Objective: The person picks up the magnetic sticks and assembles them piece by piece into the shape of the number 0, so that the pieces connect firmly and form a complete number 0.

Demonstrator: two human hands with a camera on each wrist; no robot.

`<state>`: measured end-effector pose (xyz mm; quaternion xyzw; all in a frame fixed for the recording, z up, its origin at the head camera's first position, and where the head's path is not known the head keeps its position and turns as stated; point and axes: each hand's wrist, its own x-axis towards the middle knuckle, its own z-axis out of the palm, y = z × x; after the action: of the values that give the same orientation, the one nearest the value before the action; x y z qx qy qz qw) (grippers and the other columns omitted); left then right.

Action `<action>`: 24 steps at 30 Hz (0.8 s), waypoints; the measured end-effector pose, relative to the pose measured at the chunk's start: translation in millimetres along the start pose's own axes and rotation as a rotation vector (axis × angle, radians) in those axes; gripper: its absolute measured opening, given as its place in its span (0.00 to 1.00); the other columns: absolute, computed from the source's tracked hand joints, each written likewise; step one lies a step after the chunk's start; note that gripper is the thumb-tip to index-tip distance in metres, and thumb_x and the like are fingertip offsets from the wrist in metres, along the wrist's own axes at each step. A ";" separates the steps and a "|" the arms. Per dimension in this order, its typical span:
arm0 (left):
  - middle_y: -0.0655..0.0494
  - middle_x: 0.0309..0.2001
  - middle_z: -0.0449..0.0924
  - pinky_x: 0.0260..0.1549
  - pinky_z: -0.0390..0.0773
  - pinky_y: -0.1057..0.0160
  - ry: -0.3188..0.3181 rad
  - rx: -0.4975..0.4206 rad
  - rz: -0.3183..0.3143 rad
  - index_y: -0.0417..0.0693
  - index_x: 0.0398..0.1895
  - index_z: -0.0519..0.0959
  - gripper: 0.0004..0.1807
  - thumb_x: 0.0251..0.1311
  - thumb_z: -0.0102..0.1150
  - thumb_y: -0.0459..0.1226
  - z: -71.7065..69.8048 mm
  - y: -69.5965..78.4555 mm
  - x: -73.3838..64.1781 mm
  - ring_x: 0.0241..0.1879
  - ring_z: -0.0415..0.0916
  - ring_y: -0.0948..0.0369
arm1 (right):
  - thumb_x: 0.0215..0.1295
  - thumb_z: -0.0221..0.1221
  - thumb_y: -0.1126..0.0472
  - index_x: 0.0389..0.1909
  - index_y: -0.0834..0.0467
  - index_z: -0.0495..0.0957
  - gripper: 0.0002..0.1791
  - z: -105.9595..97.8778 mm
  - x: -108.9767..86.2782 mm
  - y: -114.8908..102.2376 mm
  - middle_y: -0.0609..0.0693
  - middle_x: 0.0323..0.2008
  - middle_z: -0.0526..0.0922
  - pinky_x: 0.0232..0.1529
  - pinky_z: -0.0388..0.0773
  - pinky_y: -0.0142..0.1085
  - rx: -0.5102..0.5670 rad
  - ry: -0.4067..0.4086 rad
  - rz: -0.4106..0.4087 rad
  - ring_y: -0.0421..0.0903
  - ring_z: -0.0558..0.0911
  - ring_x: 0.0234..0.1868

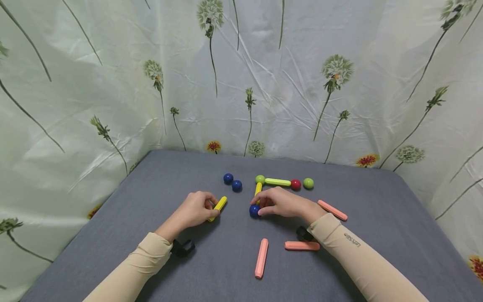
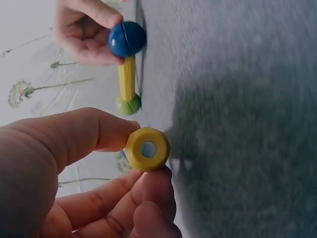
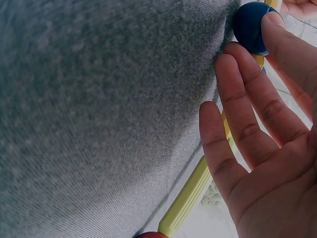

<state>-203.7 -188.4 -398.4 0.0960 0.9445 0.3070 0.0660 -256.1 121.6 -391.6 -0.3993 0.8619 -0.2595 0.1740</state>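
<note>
My left hand (image 1: 197,208) pinches a loose yellow stick (image 1: 219,208) between thumb and fingers. In the left wrist view that yellow stick (image 2: 159,140) is seen end-on, with a round silvery spot at its centre. My right hand (image 1: 281,203) holds a blue ball (image 1: 254,211) between thumb and fingertips; its other fingers are extended in the right wrist view. From this blue ball another yellow stick (image 1: 258,188) runs back to a green ball (image 1: 260,179). A lime-green stick (image 1: 277,182) joins the green ball to a red ball (image 1: 296,184).
Two loose blue balls (image 1: 237,186) lie left of the joined pieces. A second green ball (image 1: 308,183) sits right of the red one. Pink sticks lie nearer: one upright in view (image 1: 261,258), one crosswise (image 1: 298,246), one beyond the right wrist (image 1: 332,210). A grey cloth (image 1: 226,268) covers the table.
</note>
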 end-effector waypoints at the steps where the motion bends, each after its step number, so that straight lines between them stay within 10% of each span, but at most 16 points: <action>1: 0.56 0.30 0.83 0.26 0.76 0.64 -0.005 -0.009 0.005 0.42 0.46 0.87 0.11 0.62 0.74 0.35 0.6 1.0 -0.8 0.26 0.76 0.63 | 0.75 0.68 0.54 0.63 0.51 0.84 0.19 -0.4 0.1 -0.2 0.44 0.43 0.87 0.51 0.81 0.33 0.000 0.001 0.001 0.35 0.81 0.43; 12: 0.59 0.27 0.84 0.23 0.80 0.64 -0.094 -0.171 0.059 0.42 0.43 0.86 0.10 0.60 0.74 0.34 15.9 11.9 -11.1 0.23 0.77 0.66 | 0.74 0.68 0.55 0.63 0.53 0.84 0.19 -2.1 3.9 1.0 0.44 0.42 0.86 0.51 0.81 0.32 0.014 0.009 0.001 0.35 0.81 0.42; 24: 0.57 0.27 0.81 0.26 0.83 0.67 -0.296 -0.479 -0.041 0.38 0.46 0.85 0.11 0.64 0.72 0.34 31.1 22.1 -16.1 0.24 0.76 0.65 | 0.75 0.67 0.55 0.63 0.54 0.84 0.19 -0.6 6.0 3.7 0.45 0.43 0.87 0.50 0.81 0.32 0.027 0.012 0.002 0.35 0.81 0.42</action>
<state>-179.3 -156.8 -409.3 0.1026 0.8269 0.5027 0.2303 -262.3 119.1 -393.9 -0.3946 0.8597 -0.2734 0.1743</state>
